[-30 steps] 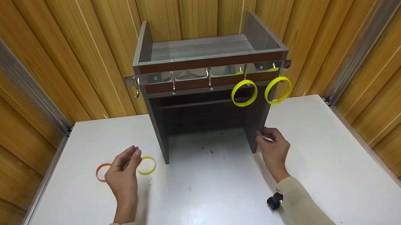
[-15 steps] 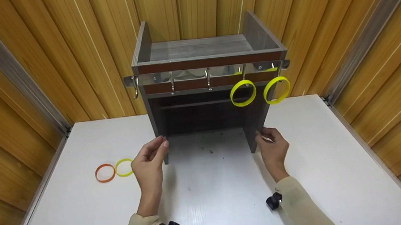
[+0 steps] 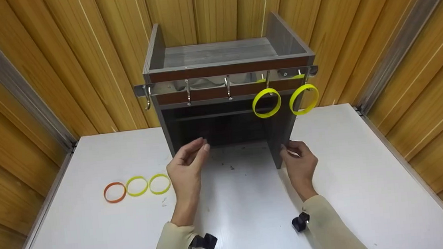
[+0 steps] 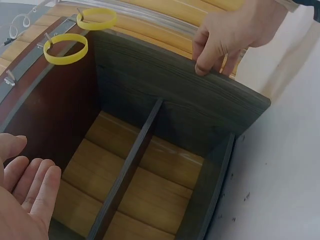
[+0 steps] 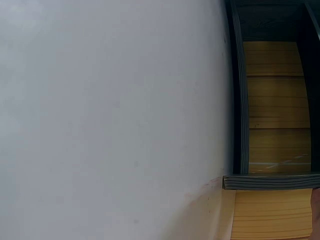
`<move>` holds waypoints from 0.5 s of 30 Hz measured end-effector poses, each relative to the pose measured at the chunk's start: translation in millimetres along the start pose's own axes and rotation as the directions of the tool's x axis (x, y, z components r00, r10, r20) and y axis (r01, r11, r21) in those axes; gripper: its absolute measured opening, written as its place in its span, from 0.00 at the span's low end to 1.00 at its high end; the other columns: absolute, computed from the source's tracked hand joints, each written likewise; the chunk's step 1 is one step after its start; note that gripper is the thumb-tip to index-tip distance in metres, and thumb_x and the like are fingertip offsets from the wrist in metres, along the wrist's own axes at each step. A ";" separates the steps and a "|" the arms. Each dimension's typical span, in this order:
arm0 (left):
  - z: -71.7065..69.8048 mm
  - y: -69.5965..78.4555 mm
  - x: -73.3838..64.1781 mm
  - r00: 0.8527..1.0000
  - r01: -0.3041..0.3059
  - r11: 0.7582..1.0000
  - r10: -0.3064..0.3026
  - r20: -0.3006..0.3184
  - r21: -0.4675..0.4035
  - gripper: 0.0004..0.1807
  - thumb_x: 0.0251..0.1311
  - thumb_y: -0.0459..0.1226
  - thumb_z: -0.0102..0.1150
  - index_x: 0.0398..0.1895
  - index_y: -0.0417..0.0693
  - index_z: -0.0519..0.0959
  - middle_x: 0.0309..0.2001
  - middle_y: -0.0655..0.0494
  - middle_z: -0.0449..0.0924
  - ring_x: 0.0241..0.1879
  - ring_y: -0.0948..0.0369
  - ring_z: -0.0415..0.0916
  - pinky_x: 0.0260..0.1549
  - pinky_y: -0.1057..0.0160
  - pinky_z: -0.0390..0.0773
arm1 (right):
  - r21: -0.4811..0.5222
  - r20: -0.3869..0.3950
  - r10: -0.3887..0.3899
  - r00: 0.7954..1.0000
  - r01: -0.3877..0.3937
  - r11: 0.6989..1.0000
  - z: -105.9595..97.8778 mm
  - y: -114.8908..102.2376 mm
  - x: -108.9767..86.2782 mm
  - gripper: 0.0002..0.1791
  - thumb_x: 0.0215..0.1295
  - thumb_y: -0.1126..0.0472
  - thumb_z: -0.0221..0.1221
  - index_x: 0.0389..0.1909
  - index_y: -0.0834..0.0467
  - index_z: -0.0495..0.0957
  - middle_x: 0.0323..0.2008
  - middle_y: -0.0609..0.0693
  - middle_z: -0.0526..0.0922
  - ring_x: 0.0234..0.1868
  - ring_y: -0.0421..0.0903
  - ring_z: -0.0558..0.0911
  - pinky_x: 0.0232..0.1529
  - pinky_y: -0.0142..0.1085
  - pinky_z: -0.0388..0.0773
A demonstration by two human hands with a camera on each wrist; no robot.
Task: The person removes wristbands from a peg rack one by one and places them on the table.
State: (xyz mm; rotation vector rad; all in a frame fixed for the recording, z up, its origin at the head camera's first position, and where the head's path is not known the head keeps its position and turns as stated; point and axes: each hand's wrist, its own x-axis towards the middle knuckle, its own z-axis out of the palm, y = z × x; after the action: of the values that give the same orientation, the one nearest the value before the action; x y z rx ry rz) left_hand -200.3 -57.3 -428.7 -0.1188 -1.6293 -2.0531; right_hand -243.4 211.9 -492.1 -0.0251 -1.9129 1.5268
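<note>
My left hand (image 3: pixel 185 167) hovers in front of the grey wooden shelf unit (image 3: pixel 228 63), fingers loosely bent and nothing between them; the left wrist view shows these fingers (image 4: pixel 42 192) relaxed. At the lower right, my right hand (image 3: pixel 300 163) grips the front edge of the side panel (image 4: pixel 180 75), thumb on its inner face and fingers behind. Two yellow rings (image 3: pixel 267 116) hang from the rightmost hooks of the metal hook rail (image 3: pixel 208 83). Left of my left hand, an orange ring (image 3: pixel 115 201) and two yellow rings (image 3: pixel 138 194) lie in a row on the table.
The white table (image 3: pixel 95 236) carries small dark specks beneath the unit. Wood-patterned panels (image 3: pixel 215 12) enclose the back and sides. The rail's other hooks (image 3: pixel 188 93) hold nothing. Only a sliver of my right hand (image 5: pixel 316 215) shows in the right wrist view.
My left hand has moved right, from over the loose rings to in front of the unit, uncovering all three. My right hand stays on the side panel.
</note>
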 end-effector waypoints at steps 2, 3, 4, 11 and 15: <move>6.4 1.4 1.8 1.000 -0.007 1.000 0.007 0.018 -0.008 0.13 0.64 0.28 0.73 0.50 0.33 0.87 0.48 0.44 0.89 0.47 0.54 0.89 0.49 0.59 0.89 | -0.011 0.002 -0.015 1.000 0.015 1.000 0.0 -0.3 0.2 0.07 0.62 0.79 0.66 0.41 0.73 0.83 0.41 0.63 0.87 0.41 0.42 0.88 0.44 0.29 0.88; 9.7 2.1 2.6 1.000 -0.010 1.000 0.010 0.026 -0.012 0.13 0.64 0.28 0.74 0.50 0.34 0.87 0.48 0.44 0.89 0.47 0.53 0.89 0.49 0.59 0.89 | -0.014 0.004 -0.019 1.000 0.019 1.000 0.0 -0.6 0.2 0.07 0.63 0.79 0.66 0.41 0.74 0.83 0.41 0.63 0.87 0.41 0.43 0.88 0.44 0.29 0.88; 13.0 2.8 3.3 0.999 -0.014 1.000 0.014 0.032 -0.011 0.13 0.64 0.28 0.74 0.50 0.34 0.87 0.48 0.45 0.89 0.47 0.53 0.89 0.49 0.59 0.89 | -0.013 0.002 -0.017 1.000 0.017 1.000 0.1 -0.7 0.2 0.07 0.62 0.79 0.66 0.41 0.73 0.83 0.41 0.63 0.87 0.41 0.43 0.88 0.44 0.29 0.88; 36.1 6.0 9.0 0.994 -0.038 0.999 0.039 0.101 -0.013 0.13 0.64 0.30 0.75 0.50 0.37 0.88 0.48 0.49 0.90 0.47 0.52 0.88 0.49 0.60 0.89 | 0.006 -0.002 0.011 1.000 -0.011 1.000 2.0 18.8 2.9 0.07 0.63 0.79 0.66 0.42 0.73 0.83 0.41 0.63 0.87 0.42 0.47 0.88 0.44 0.29 0.88; 48.8 8.7 12.5 0.989 -0.041 0.999 0.043 0.144 -0.023 0.13 0.64 0.31 0.75 0.50 0.37 0.88 0.48 0.50 0.90 0.48 0.53 0.88 0.49 0.60 0.89 | 0.001 -0.001 0.027 1.000 -0.027 1.000 2.3 35.8 5.9 0.07 0.63 0.77 0.67 0.42 0.70 0.84 0.41 0.60 0.88 0.42 0.47 0.88 0.44 0.28 0.88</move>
State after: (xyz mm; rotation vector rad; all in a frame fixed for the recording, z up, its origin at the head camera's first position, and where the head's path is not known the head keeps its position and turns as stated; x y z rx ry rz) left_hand -219.0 -17.4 -402.8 -0.3126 -1.6767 -2.0707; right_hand -262.8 223.5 -520.5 -0.0513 -1.9179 1.5449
